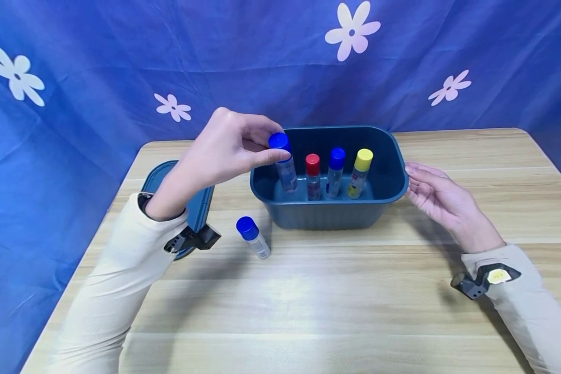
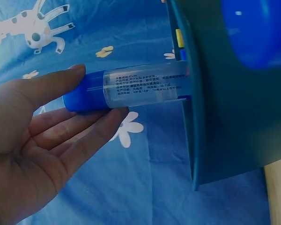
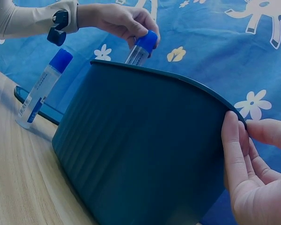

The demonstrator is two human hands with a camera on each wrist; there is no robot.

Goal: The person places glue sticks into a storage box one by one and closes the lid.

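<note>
My left hand [image 1: 236,145] pinches the blue cap of a clear glue bottle [image 1: 287,174], whose lower part is down inside the left end of a dark teal plastic bin [image 1: 322,215]. In the left wrist view, small printed text covers that glue bottle [image 2: 145,84]. Standing in the bin are a red-capped bottle [image 1: 313,176], a blue-capped bottle [image 1: 335,171] and a yellow-capped bottle [image 1: 359,174]. At the bin's right end, my right hand [image 1: 441,200] grips the rim, with fingers against the outer wall in the right wrist view.
Another blue-capped glue bottle [image 1: 254,238] stands on the wooden table [image 1: 332,311], in front of the bin's left end. A teal lid [image 1: 201,205] lies at the left, partly hidden by my left forearm. Behind the table hangs a blue flowered cloth [image 1: 262,52].
</note>
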